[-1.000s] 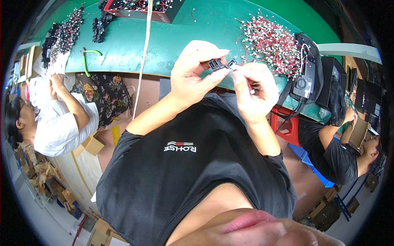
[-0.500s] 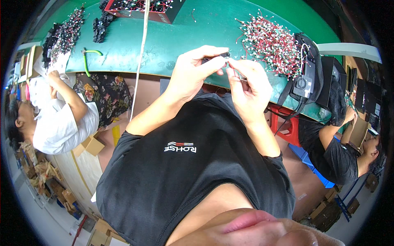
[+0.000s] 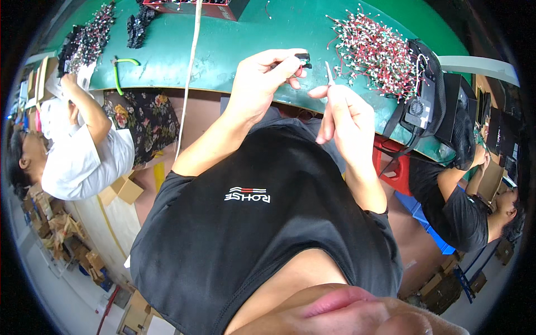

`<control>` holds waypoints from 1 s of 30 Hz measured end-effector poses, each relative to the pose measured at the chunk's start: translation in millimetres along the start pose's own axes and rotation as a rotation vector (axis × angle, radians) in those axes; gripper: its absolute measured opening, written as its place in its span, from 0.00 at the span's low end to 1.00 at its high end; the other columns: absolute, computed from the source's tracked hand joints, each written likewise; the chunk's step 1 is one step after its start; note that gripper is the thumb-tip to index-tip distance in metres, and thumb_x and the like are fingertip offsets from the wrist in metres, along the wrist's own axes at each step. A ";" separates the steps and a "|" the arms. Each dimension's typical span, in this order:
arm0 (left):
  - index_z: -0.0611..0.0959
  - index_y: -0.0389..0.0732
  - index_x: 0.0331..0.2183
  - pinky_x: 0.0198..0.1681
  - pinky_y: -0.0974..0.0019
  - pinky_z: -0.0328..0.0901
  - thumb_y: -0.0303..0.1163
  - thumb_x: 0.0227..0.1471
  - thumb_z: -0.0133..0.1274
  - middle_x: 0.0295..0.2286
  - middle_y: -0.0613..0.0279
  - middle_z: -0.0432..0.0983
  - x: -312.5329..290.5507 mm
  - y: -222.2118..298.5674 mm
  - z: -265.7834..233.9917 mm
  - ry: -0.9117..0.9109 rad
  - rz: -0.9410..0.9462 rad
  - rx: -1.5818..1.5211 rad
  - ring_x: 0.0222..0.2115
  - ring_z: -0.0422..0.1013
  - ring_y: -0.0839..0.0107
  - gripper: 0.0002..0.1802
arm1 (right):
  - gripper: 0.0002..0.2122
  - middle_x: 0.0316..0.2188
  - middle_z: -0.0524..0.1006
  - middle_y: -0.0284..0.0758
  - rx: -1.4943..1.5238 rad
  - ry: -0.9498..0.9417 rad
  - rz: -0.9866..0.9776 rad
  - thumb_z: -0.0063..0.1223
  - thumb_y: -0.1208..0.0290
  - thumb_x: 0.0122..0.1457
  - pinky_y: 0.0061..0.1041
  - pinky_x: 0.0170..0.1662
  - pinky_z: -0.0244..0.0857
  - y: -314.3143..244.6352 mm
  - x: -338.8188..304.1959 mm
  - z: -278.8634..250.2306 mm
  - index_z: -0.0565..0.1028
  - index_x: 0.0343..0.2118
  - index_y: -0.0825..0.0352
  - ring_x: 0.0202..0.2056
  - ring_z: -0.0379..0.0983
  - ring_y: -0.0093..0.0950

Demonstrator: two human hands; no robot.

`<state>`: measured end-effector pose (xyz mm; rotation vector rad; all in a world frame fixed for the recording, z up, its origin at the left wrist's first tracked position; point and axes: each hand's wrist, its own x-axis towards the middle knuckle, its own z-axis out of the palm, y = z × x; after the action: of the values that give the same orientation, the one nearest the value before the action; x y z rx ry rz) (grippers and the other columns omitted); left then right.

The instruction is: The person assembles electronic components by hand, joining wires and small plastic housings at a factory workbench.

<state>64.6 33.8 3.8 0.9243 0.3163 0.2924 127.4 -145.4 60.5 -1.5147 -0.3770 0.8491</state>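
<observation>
Block pinched in left hand, liable to slip if pressed off-centre; tool gripped in right hand, liable to snag wires if swung outward.

Black piece in the left fingers, against a green tabletop.
Beyond the right fingers and to their right, a heap of wires mixes red with speckled white ends; far left of the left fingers, pliers have bright green handles, and beyond these a cluster of parts is black. A red-sided box lies beyond the left fingers, an off-white cord left of them, with floral cloth, orange-yellow blooms on black, farther left. Nearer than both sets of fingers, a black shirt carries a white-and-red chest print.
</observation>
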 end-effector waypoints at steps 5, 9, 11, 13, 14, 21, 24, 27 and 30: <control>0.81 0.29 0.45 0.31 0.75 0.66 0.25 0.59 0.55 0.29 0.58 0.78 -2.1 3.8 5.7 0.006 0.070 0.134 0.26 0.70 0.76 0.13 | 0.13 0.14 0.65 0.23 0.017 -0.046 -0.028 0.39 0.66 0.71 0.13 0.18 0.48 3.6 4.4 1.1 0.76 0.40 0.68 0.14 0.57 0.11; 0.82 0.31 0.44 0.28 0.77 0.63 0.25 0.58 0.55 0.27 0.64 0.76 -3.7 1.7 4.1 0.045 0.154 0.336 0.24 0.67 0.81 0.12 | 0.12 0.14 0.64 0.22 0.074 -0.066 -0.006 0.39 0.67 0.71 0.13 0.19 0.47 2.0 1.7 3.6 0.76 0.40 0.67 0.14 0.55 0.11; 0.83 0.32 0.43 0.27 0.78 0.61 0.25 0.58 0.56 0.26 0.66 0.75 -4.1 1.7 5.4 0.069 0.198 0.425 0.23 0.66 0.82 0.12 | 0.12 0.14 0.64 0.22 0.080 -0.077 -0.005 0.39 0.68 0.71 0.13 0.19 0.48 2.0 1.9 4.1 0.76 0.41 0.67 0.14 0.55 0.11; 0.86 0.37 0.40 0.35 0.76 0.66 0.25 0.55 0.59 0.28 0.68 0.78 -6.4 3.9 9.0 0.122 0.230 0.481 0.29 0.71 0.82 0.10 | 0.12 0.15 0.64 0.22 0.063 -0.093 -0.016 0.39 0.67 0.71 0.13 0.19 0.48 2.9 2.5 4.2 0.76 0.43 0.67 0.15 0.55 0.11; 0.86 0.37 0.40 0.35 0.76 0.66 0.25 0.55 0.59 0.28 0.68 0.78 -7.0 4.3 9.7 0.122 0.231 0.481 0.29 0.71 0.82 0.10 | 0.12 0.15 0.64 0.22 0.063 -0.093 -0.016 0.39 0.67 0.71 0.13 0.19 0.48 3.5 2.8 4.1 0.76 0.43 0.67 0.15 0.55 0.11; 0.84 0.36 0.42 0.30 0.80 0.61 0.23 0.56 0.57 0.27 0.71 0.75 -6.6 3.9 8.2 0.068 0.332 0.548 0.26 0.66 0.85 0.10 | 0.13 0.15 0.64 0.22 0.080 -0.096 -0.004 0.40 0.66 0.71 0.12 0.19 0.48 2.5 3.0 3.1 0.76 0.45 0.67 0.15 0.55 0.11; 0.84 0.35 0.42 0.32 0.79 0.62 0.22 0.56 0.56 0.28 0.71 0.75 -6.5 4.8 8.1 0.055 0.336 0.546 0.27 0.67 0.85 0.10 | 0.14 0.15 0.64 0.22 0.083 -0.090 -0.008 0.40 0.66 0.71 0.12 0.19 0.47 3.7 3.6 3.5 0.76 0.45 0.68 0.15 0.55 0.11; 0.84 0.35 0.42 0.34 0.78 0.63 0.22 0.57 0.56 0.30 0.68 0.76 -5.0 3.7 4.9 0.038 0.377 0.590 0.29 0.68 0.83 0.10 | 0.14 0.15 0.64 0.22 0.068 -0.099 -0.021 0.40 0.65 0.71 0.12 0.19 0.46 3.5 4.9 2.2 0.77 0.46 0.68 0.15 0.54 0.11; 0.84 0.35 0.42 0.38 0.76 0.64 0.21 0.57 0.56 0.33 0.66 0.76 -4.4 5.9 0.9 -0.012 0.422 0.670 0.32 0.70 0.80 0.11 | 0.14 0.15 0.63 0.21 0.062 -0.120 -0.021 0.40 0.65 0.71 0.13 0.19 0.46 2.0 4.7 0.7 0.77 0.46 0.68 0.15 0.54 0.10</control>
<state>60.3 34.8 9.7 1.6584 0.2044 0.5869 129.6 -142.0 57.3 -1.4047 -0.4500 0.9295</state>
